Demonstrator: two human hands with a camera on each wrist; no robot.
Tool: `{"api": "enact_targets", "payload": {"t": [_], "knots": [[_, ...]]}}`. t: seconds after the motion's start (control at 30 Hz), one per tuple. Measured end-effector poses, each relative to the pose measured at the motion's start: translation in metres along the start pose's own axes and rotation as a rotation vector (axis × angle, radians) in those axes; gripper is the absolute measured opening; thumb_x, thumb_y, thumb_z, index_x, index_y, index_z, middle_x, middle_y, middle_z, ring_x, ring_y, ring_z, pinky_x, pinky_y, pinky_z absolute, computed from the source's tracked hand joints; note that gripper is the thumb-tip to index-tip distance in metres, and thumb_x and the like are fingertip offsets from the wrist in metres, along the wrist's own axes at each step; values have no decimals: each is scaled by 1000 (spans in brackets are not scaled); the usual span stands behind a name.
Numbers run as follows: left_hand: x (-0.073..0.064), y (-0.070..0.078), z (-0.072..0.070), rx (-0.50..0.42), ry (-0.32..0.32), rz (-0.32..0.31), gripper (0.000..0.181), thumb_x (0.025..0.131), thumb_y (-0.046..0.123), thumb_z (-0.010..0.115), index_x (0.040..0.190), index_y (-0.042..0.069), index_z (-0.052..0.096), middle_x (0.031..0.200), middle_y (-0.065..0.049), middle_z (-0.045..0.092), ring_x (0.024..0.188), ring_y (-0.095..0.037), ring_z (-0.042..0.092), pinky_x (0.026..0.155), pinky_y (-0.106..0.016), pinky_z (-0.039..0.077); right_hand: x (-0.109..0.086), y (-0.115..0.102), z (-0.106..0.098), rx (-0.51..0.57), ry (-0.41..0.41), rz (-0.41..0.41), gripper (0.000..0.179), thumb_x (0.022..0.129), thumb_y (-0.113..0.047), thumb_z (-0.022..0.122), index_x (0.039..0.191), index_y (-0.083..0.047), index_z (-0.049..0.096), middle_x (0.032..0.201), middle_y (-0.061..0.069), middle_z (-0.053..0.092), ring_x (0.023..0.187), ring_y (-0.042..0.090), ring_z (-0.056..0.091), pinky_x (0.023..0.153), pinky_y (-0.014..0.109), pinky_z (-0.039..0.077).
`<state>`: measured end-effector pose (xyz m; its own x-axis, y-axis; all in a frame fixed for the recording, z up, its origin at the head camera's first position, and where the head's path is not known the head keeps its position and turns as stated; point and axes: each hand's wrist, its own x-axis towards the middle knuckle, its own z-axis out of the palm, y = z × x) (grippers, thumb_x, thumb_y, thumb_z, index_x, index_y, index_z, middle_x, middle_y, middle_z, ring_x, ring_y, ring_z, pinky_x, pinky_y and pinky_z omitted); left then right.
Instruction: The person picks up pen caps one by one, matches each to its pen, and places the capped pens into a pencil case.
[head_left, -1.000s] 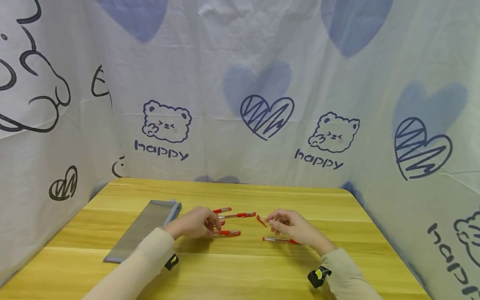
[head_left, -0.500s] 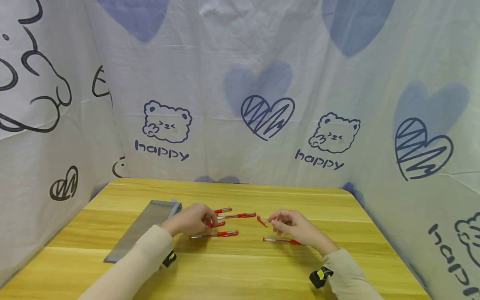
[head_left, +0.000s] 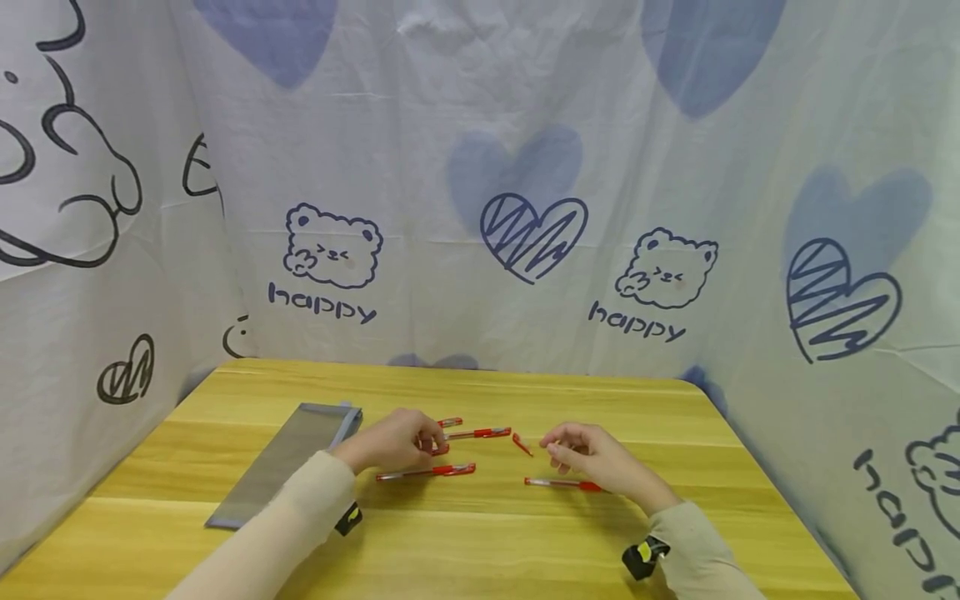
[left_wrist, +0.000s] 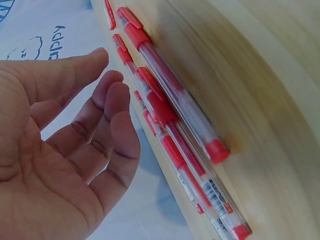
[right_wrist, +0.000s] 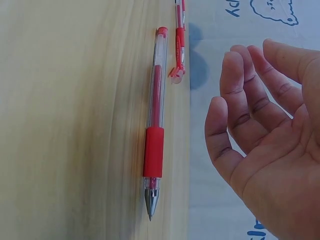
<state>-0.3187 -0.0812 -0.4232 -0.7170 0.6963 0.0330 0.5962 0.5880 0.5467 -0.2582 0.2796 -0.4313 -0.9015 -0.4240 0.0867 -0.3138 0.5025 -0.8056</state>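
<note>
Inside table edges (head_left: 562, 378), pens (head_left: 426, 472), hands (head_left: 393, 439) (head_left: 597, 458) apart

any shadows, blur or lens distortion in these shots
Head view: soft shadow on the table below the left hand; left wrist view: wood grain bows, possibly lens distortion, and the barcode label is too blurred to read; right wrist view: the metal pen tip looks fairly sharp.

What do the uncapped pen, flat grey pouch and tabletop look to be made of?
Uncapped pen: clear glossy plastic barrel, since red ink shows through; matte red grip, perhaps rubber; tip likely metal, from its silvery shine.
Flat grey pouch: matte, perhaps mesh or fabric, going by its dull surface.
Tabletop: satin wood or laminate, from the grain; can't tell which.
</note>
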Motion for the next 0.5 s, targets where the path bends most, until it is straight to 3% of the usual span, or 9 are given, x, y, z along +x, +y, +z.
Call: {"api": "enact_targets", "payload": {"t": [0.23,0.5], "knots": [[5,5,2,34,-17,41,17,94,0,75,107,8,80,93,-5,74,84,-11,62,80,-33,56,-3,4,-4,4,11,0,32,112,-19,59,129,8,66,102,21,72,89,23,71,80,32,63],[11,14,8,17,-32,56,18,97,2,75,113,9,79,89,1,71,87,-12,65,83,-36,58,-13,7,-9,54,19,14,35,112,-19,59,130,9,64,105,22,71,92,29,72,82,33,63]]}}
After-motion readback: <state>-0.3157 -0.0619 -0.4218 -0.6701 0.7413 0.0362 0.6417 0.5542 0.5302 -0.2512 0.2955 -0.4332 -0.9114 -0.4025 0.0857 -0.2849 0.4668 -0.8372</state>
